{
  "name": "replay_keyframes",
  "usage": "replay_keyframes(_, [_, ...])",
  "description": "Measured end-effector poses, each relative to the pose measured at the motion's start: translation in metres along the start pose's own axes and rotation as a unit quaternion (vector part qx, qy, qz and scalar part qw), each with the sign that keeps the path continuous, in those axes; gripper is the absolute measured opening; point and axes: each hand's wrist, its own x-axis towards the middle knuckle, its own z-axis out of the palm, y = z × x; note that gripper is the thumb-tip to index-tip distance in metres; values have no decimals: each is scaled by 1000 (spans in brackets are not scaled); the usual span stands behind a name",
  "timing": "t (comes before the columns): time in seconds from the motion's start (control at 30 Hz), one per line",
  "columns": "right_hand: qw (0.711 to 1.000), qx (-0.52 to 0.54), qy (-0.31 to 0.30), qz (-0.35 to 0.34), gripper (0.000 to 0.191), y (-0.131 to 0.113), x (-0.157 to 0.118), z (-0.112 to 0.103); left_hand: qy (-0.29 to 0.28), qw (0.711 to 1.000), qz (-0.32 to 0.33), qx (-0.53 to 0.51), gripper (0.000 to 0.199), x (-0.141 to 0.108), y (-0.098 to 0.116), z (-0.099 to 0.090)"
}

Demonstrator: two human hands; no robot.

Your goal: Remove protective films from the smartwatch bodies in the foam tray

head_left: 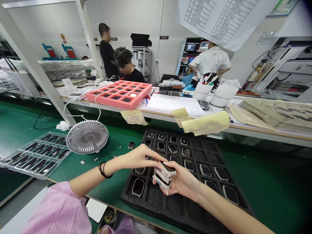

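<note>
A small stack of smartwatch bodies [162, 182] with pale frames and dark screens is held above the black foam tray [156, 202]. My right hand [185, 180] wraps round the stack from the right, thumb near the top and fingers beneath. From the left, my left hand [141, 156] reaches over with its fingers closed on the uppermost watch; part of its grip is hidden. Beneath my hands, the tray's compartments hold several watches, such as one [138, 187] at the near left and another [230, 194] at the right. Some compartments are bare foam.
A grey round fan [87, 137] stands left of the tray, beside a clear plastic tray [36, 154] of dark parts. A lone watch [131, 145] and small scraps lie on the green mat. Above runs a shelf with a pink foam tray [131, 104] and papers. Several people are beyond.
</note>
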Motion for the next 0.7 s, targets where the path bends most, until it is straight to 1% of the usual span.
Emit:
replay_keyframes(0.07, [998,-34,30,-34,36,-5,-5,-9,-2,998,-34,-54,42,14,1,0])
replay_keyframes(0.13, [985,-97,102,-99,38,-11,-9,-23,-9,997,-53,-58,57,28,3,6])
replay_keyframes(0.17, [970,-138,150,-135,42,-13,-10,-31,-12,998,-55,-34,65,36,3,12])
replay_keyframes(0.2, [948,-182,200,-168,49,-15,-11,-40,-7,998,-56,3,71,44,2,21])
replay_keyframes(0.27, [896,-266,281,-218,65,-18,-12,-58,21,993,-61,96,77,61,-3,42])
replay_keyframes(0.33, [853,-321,321,-257,76,-19,-13,-74,61,979,-75,178,66,81,-13,64])
replay_keyframes(0.4, [826,-345,341,-287,81,-21,-14,-89,78,968,-79,225,49,102,-24,82])
replay_keyframes(0.47, [804,-364,372,-286,83,-24,-16,-101,86,965,-68,237,39,121,-35,93])
replay_keyframes(0.53, [786,-385,402,-269,84,-28,-19,-111,94,967,-52,230,36,137,-43,98])
replay_keyframes(0.57, [785,-388,404,-265,85,-30,-21,-115,96,968,-45,226,36,142,-47,99])
replay_keyframes(0.6, [792,-380,397,-266,87,-32,-24,-119,97,970,-36,221,36,146,-50,99])
replay_keyframes(0.63, [807,-360,382,-271,88,-34,-27,-123,99,971,-25,214,36,148,-53,98])
replay_keyframes(0.7, [850,-293,344,-271,92,-38,-34,-129,108,977,6,186,37,149,-57,96])
